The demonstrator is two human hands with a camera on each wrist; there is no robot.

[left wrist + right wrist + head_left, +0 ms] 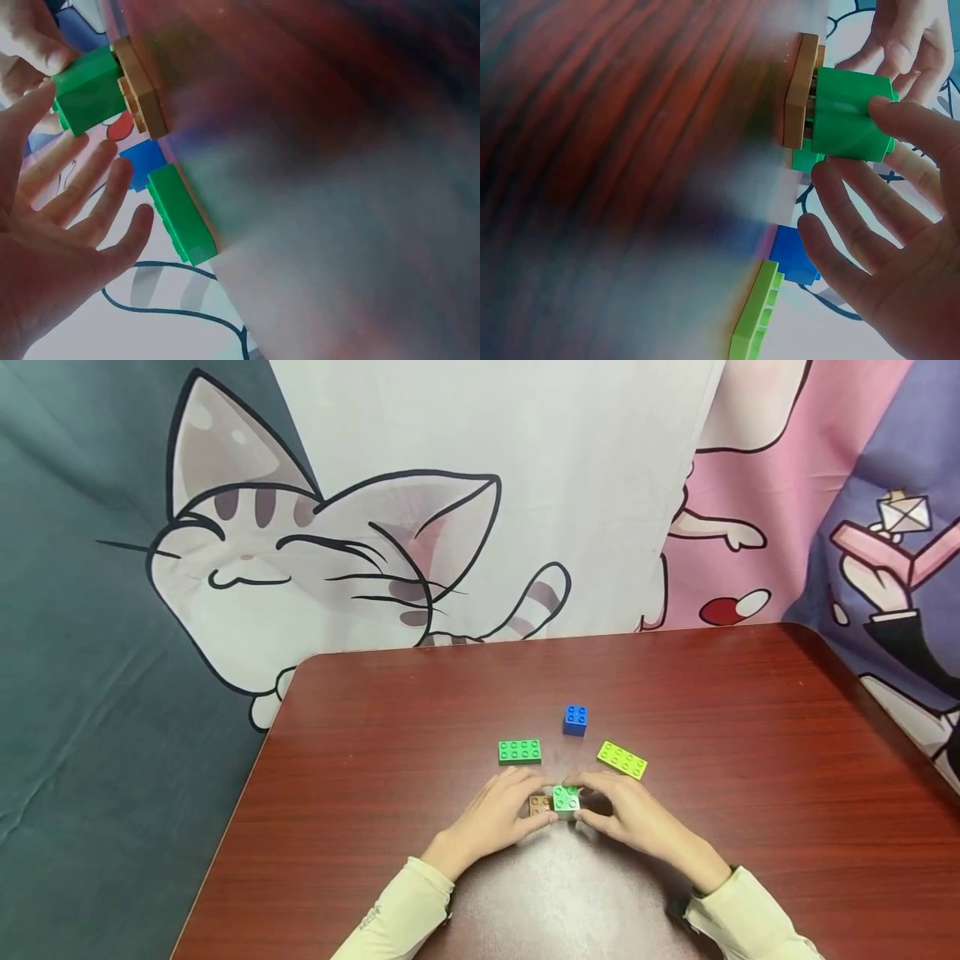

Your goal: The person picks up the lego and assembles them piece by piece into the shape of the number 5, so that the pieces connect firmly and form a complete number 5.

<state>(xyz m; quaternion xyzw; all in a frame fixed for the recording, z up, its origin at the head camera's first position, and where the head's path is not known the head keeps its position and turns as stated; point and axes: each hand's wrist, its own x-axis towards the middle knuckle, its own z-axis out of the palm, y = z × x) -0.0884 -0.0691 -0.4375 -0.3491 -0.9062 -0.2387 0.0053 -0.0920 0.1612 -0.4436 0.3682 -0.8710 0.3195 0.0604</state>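
A green two-by-two brick (566,802) is at the right end of a flat brown brick (538,806), part of whose studs show to the left. In the right wrist view, a narrow gap with studs shows between the green brick (851,112) and the brown one (801,94). My right hand (633,814) pinches the green brick with thumb and index finger, its other fingers spread. From the left, my left hand (498,814) holds the same brick's near and far corners between thumb and index finger; its remaining fingers fan out.
Beyond the hands lie a long green brick (520,752), a blue brick (575,720) and a flat lime brick (622,760). They rest on a reddish-brown table (375,827). Cartoon-printed cloth (600,485) hangs behind the table's far edge.
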